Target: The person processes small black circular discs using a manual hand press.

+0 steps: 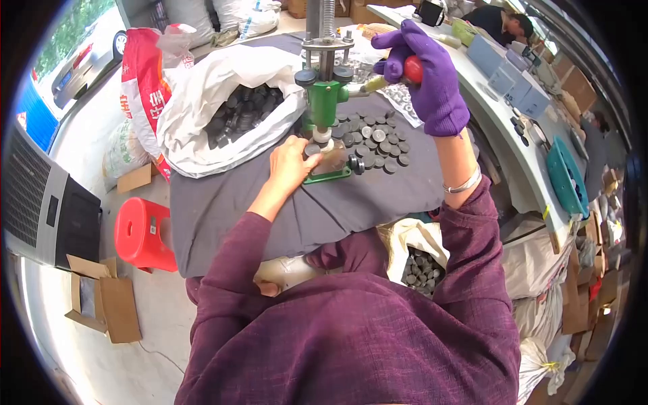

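Note:
A green bench press (327,101) with a steel column stands on a cloth-covered table. My right hand (432,84), in a purple glove, is closed round the red ball knob (413,69) at the end of the press's lever. Low at the press, my bare left hand (291,163) has thumb and forefinger closed on a dark round cap (312,150), beside the white tip under the ram. Several dark round caps (379,145) lie loose on the cloth to the right of the press.
An open white sack (196,145) of dark caps stands left of the press. Another sack (398,236) of small parts is below the table edge. A red stool (140,234) and cardboard box (121,307) are at left. One person (496,25) sits beyond the long bench.

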The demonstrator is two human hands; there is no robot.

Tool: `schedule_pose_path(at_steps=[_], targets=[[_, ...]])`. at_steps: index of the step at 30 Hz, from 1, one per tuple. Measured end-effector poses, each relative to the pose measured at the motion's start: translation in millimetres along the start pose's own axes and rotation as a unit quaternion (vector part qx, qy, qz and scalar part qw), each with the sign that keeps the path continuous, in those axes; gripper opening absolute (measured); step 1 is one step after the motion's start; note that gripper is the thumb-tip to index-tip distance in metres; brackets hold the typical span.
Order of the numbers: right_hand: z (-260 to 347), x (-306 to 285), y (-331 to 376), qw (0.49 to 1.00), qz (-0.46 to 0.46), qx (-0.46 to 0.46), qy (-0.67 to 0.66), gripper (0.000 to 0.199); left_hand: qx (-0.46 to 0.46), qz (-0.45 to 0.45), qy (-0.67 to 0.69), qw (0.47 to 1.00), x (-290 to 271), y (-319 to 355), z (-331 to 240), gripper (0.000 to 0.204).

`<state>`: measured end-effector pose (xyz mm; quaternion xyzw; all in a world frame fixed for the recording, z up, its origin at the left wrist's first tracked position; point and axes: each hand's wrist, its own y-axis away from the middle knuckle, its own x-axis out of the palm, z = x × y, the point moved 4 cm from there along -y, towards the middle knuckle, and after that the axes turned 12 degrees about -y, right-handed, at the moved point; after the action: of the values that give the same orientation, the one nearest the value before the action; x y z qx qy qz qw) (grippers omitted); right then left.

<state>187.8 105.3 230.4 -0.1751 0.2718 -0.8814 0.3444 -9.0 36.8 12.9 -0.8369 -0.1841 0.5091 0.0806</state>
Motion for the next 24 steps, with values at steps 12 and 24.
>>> schedule_pose_path(at_steps=[12,24], targets=[[9,10,27,0.970,0.036,-0.163,0.178,0.038,-0.014,-0.201,0.037,0.979,30,-10,-6,0.039],[-22,7,78,0.996,-0.062,-0.031,0.059,0.031,-0.046,-0.131,0.075,0.987,37,-20,5,0.046]])
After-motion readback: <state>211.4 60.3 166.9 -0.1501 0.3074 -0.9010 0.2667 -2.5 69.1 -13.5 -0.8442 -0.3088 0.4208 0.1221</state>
